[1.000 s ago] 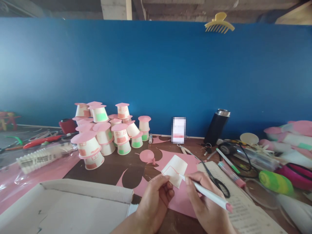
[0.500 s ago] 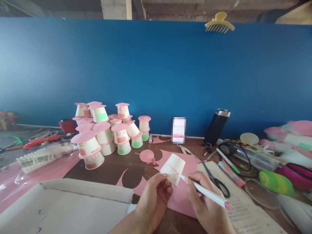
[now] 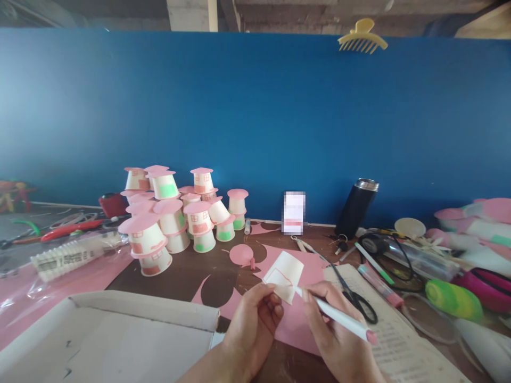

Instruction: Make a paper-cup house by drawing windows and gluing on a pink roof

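Note:
A white paper cup (image 3: 288, 267) is tilted over the pink paper, with a red outline drawn on its side. My left hand (image 3: 255, 319) is closed on the cup's near rim, thumb on the outside. Between the fingers of my right hand (image 3: 339, 332) is a white marker (image 3: 343, 317) with a pink end, its tip at the cup's side by the red line. Under both lies a pink paper sheet (image 3: 293, 332) with round cut-outs. A pink paper disc (image 3: 241, 255) rests just beyond the cup to the left.
Stacked paper-cup houses (image 3: 163, 223) with pink roofs stand at the left, behind an open white box (image 3: 159, 340). Scissors (image 3: 361, 306) lie on a printed sheet (image 3: 395, 340) at right. A black bottle (image 3: 355, 210) stands against the blue partition (image 3: 255, 117), near cluttered supplies.
The camera view has shifted very slightly. My hands keep the same hold on the cup and marker, and the marker tip has barely moved.

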Demonstrator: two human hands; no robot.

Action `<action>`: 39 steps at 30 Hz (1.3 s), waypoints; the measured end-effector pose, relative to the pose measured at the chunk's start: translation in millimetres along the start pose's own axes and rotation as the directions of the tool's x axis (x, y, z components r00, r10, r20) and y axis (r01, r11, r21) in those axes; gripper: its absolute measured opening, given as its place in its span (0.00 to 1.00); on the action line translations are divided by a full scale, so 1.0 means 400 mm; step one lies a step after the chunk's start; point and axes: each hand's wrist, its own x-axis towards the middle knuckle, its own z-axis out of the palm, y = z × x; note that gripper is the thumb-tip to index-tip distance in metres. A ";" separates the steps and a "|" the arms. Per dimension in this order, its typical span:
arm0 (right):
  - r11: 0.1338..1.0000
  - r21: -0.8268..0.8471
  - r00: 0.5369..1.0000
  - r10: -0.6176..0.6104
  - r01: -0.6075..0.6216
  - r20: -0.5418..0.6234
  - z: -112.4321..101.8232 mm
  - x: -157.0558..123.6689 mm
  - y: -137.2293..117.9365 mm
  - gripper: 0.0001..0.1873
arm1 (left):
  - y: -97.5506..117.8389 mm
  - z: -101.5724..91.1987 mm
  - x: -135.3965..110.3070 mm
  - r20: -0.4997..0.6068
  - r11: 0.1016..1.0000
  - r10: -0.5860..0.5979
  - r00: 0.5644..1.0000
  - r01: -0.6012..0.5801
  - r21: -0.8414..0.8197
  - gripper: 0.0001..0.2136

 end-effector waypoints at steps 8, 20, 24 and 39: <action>0.999 0.015 0.998 -0.039 0.039 0.047 0.005 -0.006 -0.012 0.08 | 0.001 -0.002 0.003 -0.005 1.000 0.017 1.000 -0.017 -0.012 0.08; 0.998 0.058 0.991 -0.040 0.033 0.129 0.011 -0.018 -0.012 0.07 | 0.006 -0.001 0.003 -0.002 1.000 0.019 1.000 -0.019 -0.003 0.08; 0.997 0.074 0.989 -0.015 0.004 0.144 0.009 -0.022 -0.018 0.07 | 0.005 -0.002 0.006 -0.013 0.999 0.036 0.999 -0.036 0.001 0.08; 0.342 0.746 0.745 0.597 -0.571 0.297 0.041 0.020 0.037 0.25 | -0.003 0.015 -0.016 -0.004 0.997 -0.065 0.998 0.065 -0.045 0.09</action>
